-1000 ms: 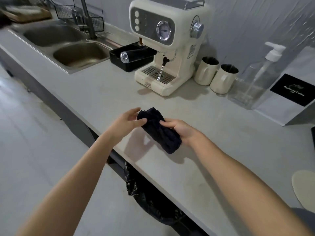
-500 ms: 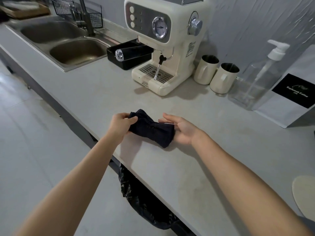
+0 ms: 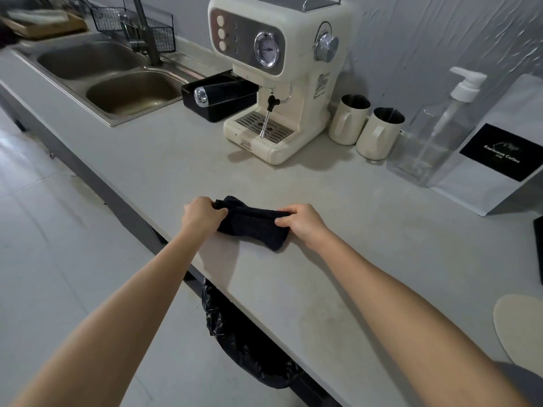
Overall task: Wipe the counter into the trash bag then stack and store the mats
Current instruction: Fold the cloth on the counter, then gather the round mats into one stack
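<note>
A dark folded cloth (image 3: 252, 226) is stretched between both hands just above the grey counter (image 3: 338, 277), near its front edge. My left hand (image 3: 201, 214) pinches the cloth's left end. My right hand (image 3: 301, 223) grips its right end. A black trash bag (image 3: 246, 339) hangs below the counter edge, in front of and under the cloth. A round cream mat (image 3: 518, 324) lies at the counter's right edge, partly cut off by the frame. A dark mat's edge (image 3: 539, 248) shows at the far right.
A cream espresso machine (image 3: 279, 74) stands behind the cloth, with a black box (image 3: 219, 98) to its left and two cream jugs (image 3: 365, 127) to its right. A pump bottle (image 3: 435, 133) and a white coffee bag (image 3: 496, 154) follow. A double sink (image 3: 111, 80) is far left.
Both hands closed on the ends of the cloth and pulled it out sideways into a flatter strip. The view shifted slightly towards the counter.
</note>
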A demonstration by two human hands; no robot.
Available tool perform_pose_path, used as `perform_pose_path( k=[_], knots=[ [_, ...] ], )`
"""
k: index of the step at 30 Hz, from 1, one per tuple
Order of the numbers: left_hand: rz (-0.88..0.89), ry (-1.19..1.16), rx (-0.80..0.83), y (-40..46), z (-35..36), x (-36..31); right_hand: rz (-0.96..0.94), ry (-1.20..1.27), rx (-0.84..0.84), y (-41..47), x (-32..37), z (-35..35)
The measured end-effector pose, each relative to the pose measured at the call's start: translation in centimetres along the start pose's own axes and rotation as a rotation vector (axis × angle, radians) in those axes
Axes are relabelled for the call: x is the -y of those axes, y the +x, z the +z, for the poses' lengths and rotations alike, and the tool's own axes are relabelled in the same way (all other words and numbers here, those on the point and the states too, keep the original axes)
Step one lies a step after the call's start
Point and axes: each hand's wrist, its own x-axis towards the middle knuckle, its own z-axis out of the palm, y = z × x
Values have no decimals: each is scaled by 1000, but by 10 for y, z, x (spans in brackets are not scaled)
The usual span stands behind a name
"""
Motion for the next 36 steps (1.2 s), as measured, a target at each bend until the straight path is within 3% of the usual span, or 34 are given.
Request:
perform_pose_path(
  k=[6,12,15,19,26,32,36],
  knots=[
    [51,130,-42,-13,-18,-9,-5,-52,-117,-19,0,-23],
    [238,124,-38,-43,-26,-41,-30,-25,-313,-75,-7,-76],
    [353,130,-4,-60,-16,-60,-16,-124,-412,-106,-20,-104],
    [520,121,123,-97,20,-86,79,-186,-521,-163,-58,-136],
    [645,170,434,-165,99,-103,287,-250,-622,-257,-144,-168],
    [616,216,668,-215,158,-103,432,-237,-688,-314,-189,-178],
    [575,239,737,-243,190,-99,477,-231,-727,-333,-206,-183]
  ],
)
